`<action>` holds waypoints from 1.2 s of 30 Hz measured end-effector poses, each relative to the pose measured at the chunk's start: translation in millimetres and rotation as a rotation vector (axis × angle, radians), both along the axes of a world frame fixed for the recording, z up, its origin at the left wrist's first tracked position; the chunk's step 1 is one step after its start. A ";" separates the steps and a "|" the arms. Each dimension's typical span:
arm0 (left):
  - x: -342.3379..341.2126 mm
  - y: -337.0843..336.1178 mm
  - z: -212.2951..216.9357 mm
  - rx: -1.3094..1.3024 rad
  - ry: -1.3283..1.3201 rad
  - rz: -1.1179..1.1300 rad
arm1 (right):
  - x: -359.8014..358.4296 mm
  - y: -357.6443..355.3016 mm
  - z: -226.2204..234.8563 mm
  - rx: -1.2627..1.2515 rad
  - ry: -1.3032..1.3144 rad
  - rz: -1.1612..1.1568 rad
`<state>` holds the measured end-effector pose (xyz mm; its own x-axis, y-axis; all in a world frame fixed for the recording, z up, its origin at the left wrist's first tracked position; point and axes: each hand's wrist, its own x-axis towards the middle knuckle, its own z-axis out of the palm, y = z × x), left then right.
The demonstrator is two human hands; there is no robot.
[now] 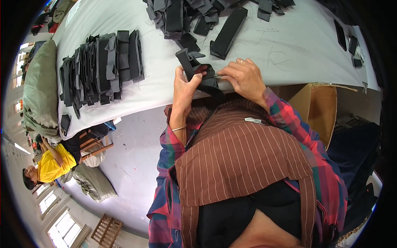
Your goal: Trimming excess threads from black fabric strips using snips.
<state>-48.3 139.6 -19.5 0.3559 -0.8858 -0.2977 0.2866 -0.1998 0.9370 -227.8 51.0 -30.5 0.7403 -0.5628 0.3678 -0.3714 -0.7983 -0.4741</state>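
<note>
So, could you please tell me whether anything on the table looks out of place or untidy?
Mostly loose threads strewn over the white table to the right of the hands. The far pile of dark pieces is jumbled, while the left stack stands in rows. Both hands, left hand and right hand, grip one dark fabric piece at the edge.

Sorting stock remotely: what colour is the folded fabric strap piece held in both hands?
Black folded fabric strap piece, clearest in the head view.

head-worn fisheye, looking down, close over table (289, 49)
</note>
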 end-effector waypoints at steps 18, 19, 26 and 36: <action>2.6 0.6 -2.7 0.003 0.001 0.009 | 14.4 17.6 10.0 0.047 0.080 -0.032; 1.9 0.7 -2.0 -0.004 0.001 0.010 | 16.2 18.9 10.5 0.048 0.080 -0.030; 3.2 2.7 -3.9 0.000 -0.015 0.012 | 25.6 26.0 8.6 -0.037 0.127 -0.091; 3.5 2.3 -7.6 -0.030 0.029 0.015 | 30.9 21.4 1.1 -0.088 0.062 -0.141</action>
<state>-44.7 141.9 -27.1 0.3605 -0.8892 -0.2817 0.3159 -0.1678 0.9338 -197.0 72.3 -29.3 0.6789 -0.6303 0.3764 -0.5092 -0.7737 -0.3770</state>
